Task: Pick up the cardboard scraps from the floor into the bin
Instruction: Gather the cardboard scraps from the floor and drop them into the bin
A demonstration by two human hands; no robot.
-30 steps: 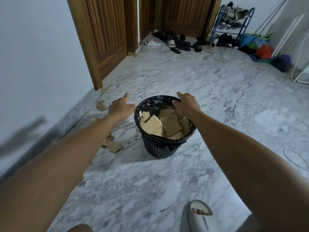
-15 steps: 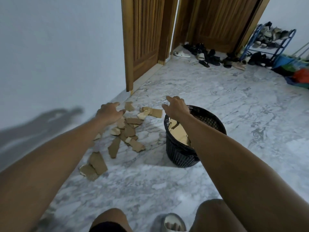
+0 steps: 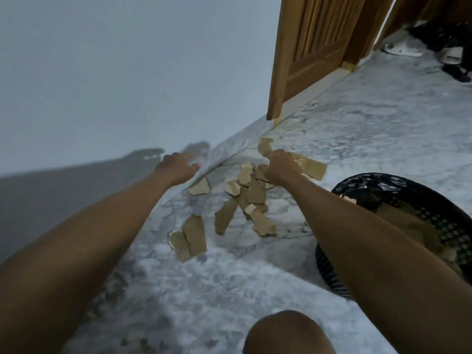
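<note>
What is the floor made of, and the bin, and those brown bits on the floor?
The floor looks like polished marble or marble-look tile: grey-white with darker veins. The bin seems to be black plastic with a lattice of holes, lined with a shiny black bag. The brown scraps look like torn cardboard: matte tan, ragged edges, and one near piece shows ridges.

No readable text, label, brand or number from my feed: cardboard scraps (image 3: 251, 194) plain brown, bin (image 3: 419, 200) beside scraps unmarked, door (image 3: 314, 47) beyond scraps bare.
</note>
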